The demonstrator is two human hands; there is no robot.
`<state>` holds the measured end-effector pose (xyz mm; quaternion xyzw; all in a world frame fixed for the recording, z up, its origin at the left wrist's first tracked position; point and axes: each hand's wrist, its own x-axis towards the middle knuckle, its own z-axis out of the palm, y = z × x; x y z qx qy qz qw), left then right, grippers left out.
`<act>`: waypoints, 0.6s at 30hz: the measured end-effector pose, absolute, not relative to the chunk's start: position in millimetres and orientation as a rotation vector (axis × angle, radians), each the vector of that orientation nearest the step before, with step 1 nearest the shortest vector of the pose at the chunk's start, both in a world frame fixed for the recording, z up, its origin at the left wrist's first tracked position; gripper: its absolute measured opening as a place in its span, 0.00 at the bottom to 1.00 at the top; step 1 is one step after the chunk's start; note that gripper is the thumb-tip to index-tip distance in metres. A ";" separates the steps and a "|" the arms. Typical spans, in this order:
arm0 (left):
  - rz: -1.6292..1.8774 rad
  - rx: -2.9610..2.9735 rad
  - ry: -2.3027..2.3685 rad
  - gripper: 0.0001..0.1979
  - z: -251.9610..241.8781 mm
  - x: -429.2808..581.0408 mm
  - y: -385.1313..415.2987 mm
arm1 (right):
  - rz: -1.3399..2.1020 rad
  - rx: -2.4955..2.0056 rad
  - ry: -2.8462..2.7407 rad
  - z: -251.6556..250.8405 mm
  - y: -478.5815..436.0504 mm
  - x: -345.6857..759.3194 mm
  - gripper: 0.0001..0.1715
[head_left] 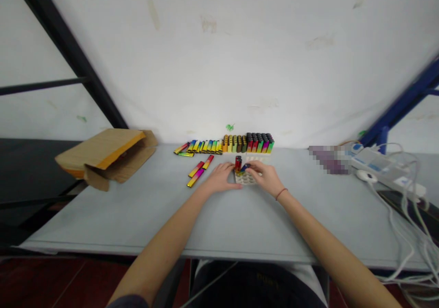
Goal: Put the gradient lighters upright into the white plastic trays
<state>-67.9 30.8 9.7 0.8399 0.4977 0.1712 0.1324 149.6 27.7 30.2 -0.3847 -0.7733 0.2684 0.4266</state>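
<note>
A small white tray [245, 179] with round slots lies on the grey table [219, 216] between my hands. One red lighter [238, 162] stands upright in it. My left hand [221, 177] rests against the tray's left side, fingers curled at its edge. My right hand [265, 175] pinches a blue lighter [244, 167] tilted over the tray. A red string sits on that wrist. Behind the tray stand rows of upright coloured lighters [248, 143], and more lie flat in a row [200, 147]. Two loose lighters [199, 170] lie left of my left hand.
An open cardboard box [104, 155] lies on its side at the table's left end. A power strip with white cables [387, 171] fills the right end, next to a blurred purple object [327, 160]. A white wall stands behind.
</note>
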 end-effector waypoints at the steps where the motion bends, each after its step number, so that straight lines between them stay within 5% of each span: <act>1: 0.491 2.439 1.444 0.43 9.2 -68.2 30.9 | 0.660 -0.986 -1.956 30.4 27.9 147.2 0.12; 11: 0.465 2.451 1.444 0.44 9.2 -68.1 27.8 | 0.193 -1.507 -2.390 68.2 26.6 115.5 0.11; 16: 0.347 2.403 1.526 0.42 13.7 -64.7 15.3 | 0.260 -1.553 -2.405 79.6 22.0 117.5 0.12; 18: 0.297 2.388 1.561 0.40 14.3 -63.6 8.2 | 0.304 -1.563 -2.370 86.1 15.3 121.1 0.19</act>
